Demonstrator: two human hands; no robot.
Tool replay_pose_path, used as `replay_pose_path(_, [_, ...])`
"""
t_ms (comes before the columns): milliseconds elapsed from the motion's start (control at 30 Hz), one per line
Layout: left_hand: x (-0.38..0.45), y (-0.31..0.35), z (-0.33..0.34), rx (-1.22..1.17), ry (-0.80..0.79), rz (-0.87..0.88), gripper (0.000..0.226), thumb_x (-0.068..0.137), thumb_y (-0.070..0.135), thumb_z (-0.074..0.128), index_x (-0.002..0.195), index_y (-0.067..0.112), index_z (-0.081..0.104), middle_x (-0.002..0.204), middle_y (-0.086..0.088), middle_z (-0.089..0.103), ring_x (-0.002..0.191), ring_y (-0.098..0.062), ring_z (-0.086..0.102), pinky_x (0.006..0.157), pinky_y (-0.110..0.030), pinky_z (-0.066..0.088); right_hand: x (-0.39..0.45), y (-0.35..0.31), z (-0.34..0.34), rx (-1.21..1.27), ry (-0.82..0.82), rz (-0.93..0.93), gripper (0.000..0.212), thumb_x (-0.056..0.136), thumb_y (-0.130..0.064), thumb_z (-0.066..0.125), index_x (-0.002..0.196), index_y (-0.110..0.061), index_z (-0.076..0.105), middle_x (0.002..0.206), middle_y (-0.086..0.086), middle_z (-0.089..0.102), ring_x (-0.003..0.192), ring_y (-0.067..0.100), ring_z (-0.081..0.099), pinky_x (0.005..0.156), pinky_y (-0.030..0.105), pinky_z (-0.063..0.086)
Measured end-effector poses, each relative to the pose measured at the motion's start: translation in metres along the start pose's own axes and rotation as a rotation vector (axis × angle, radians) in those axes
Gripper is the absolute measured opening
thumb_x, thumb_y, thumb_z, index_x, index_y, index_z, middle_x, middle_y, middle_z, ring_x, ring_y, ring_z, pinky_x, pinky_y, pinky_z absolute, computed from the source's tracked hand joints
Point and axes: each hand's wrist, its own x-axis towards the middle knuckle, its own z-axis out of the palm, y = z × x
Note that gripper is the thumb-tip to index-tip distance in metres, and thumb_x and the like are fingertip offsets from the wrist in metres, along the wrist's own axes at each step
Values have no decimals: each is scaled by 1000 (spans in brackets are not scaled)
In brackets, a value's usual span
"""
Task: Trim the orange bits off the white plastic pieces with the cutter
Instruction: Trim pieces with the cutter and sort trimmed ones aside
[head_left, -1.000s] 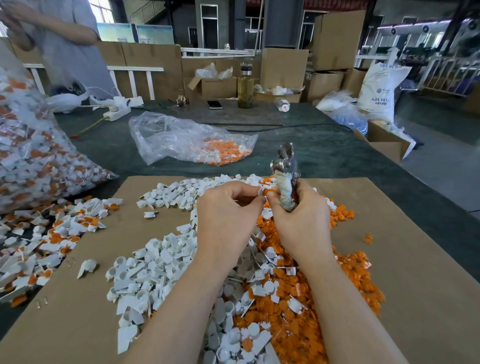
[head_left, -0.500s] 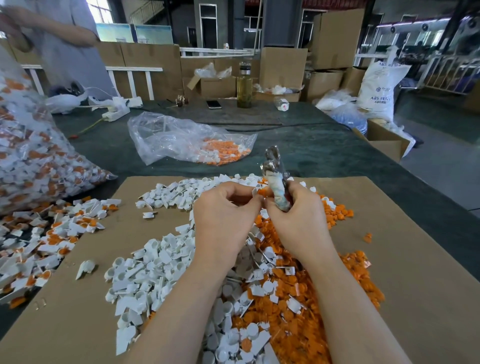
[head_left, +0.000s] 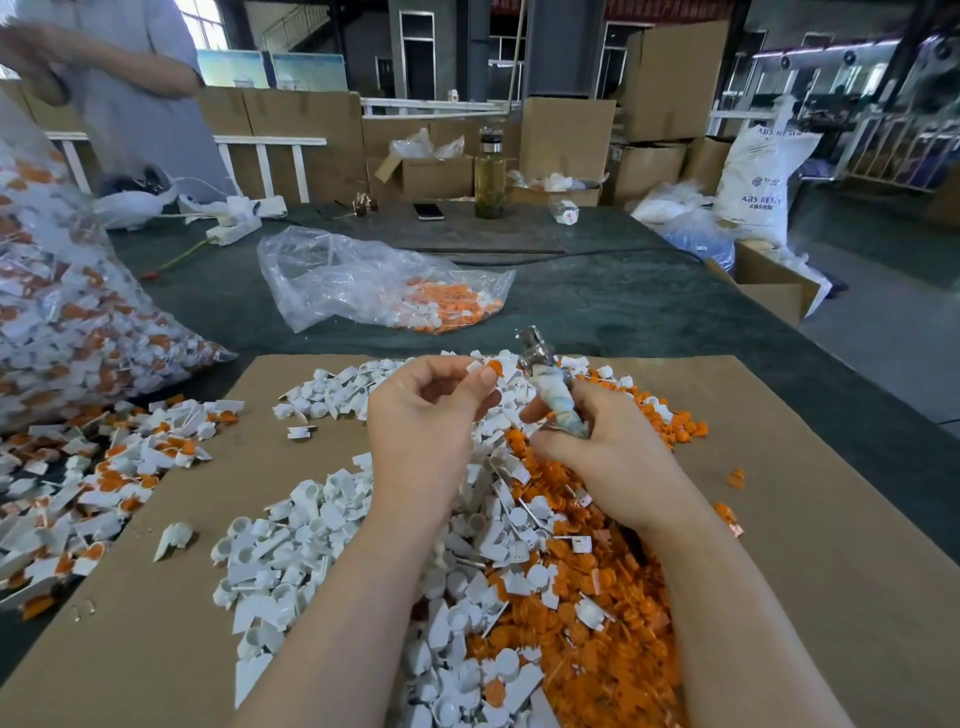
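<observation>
A small white plastic piece with an orange bit (head_left: 488, 368) is pinched in the fingertips of the left hand (head_left: 423, 415), above the heap of trimmed white pieces (head_left: 291, 545). The metal cutter with a cloth-wrapped handle (head_left: 550, 387) is gripped upright in the right hand (head_left: 602, 457), just beside the piece, over the orange offcuts (head_left: 597, 623).

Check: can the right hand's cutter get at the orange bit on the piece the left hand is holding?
Probably yes. The left hand pinches the piece with its orange bit exposed, and nothing lies between it and the cutter in the right hand.

Green-covered table (head_left: 597, 306), cardboard sheet (head_left: 810, 545), plastic bag (head_left: 363, 280), bottle (head_left: 489, 179)
</observation>
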Motion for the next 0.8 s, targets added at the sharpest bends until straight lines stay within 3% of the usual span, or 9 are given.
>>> replay_pose_path(167, [2,1,-2,19,-27,46,13,84,5,74,79,16,71,68,3,73,67,-11,72,65,-18,57,0,0,-1,-56,-124,12,12,83,-22,71,84,-25,59,77,-9,61,65,3,57,59,26,43])
replay_pose_path(267, [3,2,-4,-4,-60,67,12,84,4,74,80,15,70,66,5,72,62,-5,70,61,-13,53,0,-1,-1,-88,-147,-10,16,84,-26,72,82,-30,57,77,-11,60,64,-1,56,57,15,38])
replay_pose_path(333, [3,2,-4,-30,-87,68,11,83,2,73,81,12,70,65,5,72,61,-4,69,60,-12,52,0,-1,-1,-73,-145,-11,14,83,-26,72,84,-29,58,76,-11,61,64,-1,57,57,15,39])
replay_pose_path(500, [3,2,-6,-56,-124,74,12,83,-1,72,82,10,70,69,2,73,64,-7,70,62,-14,53,-1,-2,2,-71,-140,-17,10,86,-17,69,89,-25,62,83,-2,66,69,14,63,61,35,52])
replay_pose_path(600, [3,2,-7,-70,-125,73,12,84,-3,71,82,9,70,68,3,72,63,-7,69,62,-15,54,-1,-2,6,-94,-125,-34,8,86,-14,66,90,-21,63,82,3,66,69,19,62,62,40,51])
replay_pose_path(800, [4,3,-7,-83,-120,80,14,84,-3,70,80,11,69,65,6,71,60,-4,66,61,-14,52,0,3,11,-141,-75,-63,9,85,-11,64,84,-19,60,69,-5,58,59,5,54,47,24,42])
